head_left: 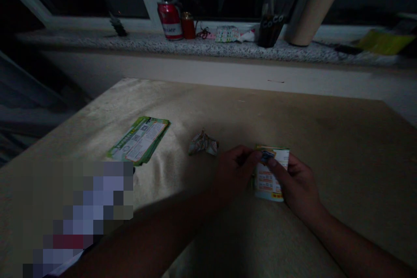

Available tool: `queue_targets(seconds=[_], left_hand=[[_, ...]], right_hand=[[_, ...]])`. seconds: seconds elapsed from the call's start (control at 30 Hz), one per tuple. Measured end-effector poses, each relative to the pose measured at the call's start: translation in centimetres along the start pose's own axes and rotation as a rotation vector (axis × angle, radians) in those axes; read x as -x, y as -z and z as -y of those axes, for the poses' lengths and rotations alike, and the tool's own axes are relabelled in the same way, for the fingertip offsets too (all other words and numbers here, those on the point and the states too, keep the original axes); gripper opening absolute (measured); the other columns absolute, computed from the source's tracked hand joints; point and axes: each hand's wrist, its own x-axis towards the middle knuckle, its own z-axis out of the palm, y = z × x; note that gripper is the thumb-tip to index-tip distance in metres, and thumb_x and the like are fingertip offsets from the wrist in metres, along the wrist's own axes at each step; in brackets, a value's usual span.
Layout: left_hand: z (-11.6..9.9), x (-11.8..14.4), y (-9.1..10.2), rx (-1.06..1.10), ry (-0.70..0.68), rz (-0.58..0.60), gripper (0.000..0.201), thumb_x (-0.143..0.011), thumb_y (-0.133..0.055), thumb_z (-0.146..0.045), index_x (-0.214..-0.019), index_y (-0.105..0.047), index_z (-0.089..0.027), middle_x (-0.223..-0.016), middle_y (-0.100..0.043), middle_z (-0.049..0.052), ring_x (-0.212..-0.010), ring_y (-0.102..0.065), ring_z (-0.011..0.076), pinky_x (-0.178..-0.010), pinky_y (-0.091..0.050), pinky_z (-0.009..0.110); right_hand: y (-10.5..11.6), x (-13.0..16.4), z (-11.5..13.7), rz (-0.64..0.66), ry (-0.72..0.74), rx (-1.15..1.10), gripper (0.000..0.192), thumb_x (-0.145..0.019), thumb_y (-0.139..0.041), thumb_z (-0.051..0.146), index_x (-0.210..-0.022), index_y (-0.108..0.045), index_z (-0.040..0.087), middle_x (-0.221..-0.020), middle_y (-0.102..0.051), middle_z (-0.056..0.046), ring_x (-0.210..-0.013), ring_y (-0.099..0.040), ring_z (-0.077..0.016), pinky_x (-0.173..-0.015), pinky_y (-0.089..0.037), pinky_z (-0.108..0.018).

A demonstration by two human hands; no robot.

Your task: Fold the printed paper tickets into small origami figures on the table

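Both hands hold one printed paper sheet, folded, low over the brown table. My left hand pinches its upper left edge. My right hand grips its right side, thumb on the top fold. A small folded paper figure lies on the table just left of my left hand. Farther left lies a stack of green-edged printed leaflets.
A pixelated patch covers something at the lower left. On the stone window ledge behind stand a red can, a small red jar, a dark cup, a cardboard tube and a yellow packet.
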Motion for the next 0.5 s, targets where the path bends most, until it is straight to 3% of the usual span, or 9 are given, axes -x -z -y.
queue_targets(seconds=[0.5], left_hand=[[-0.31, 0.11, 0.10, -0.043, -0.030, -0.007, 0.035, -0.083, -0.067, -0.049, -0.074, -0.066, -0.015, -0.066, -0.061, 0.000, -0.059, -0.054, 0.0101, -0.053, -0.042, 0.021]], right_hand=[[-0.19, 0.16, 0.14, -0.030, 0.011, 0.054, 0.023, -0.078, -0.078, 0.043, -0.087, -0.073, 0.023, -0.078, -0.079, -0.003, -0.057, -0.074, -0.0215, -0.053, -0.062, -0.034]])
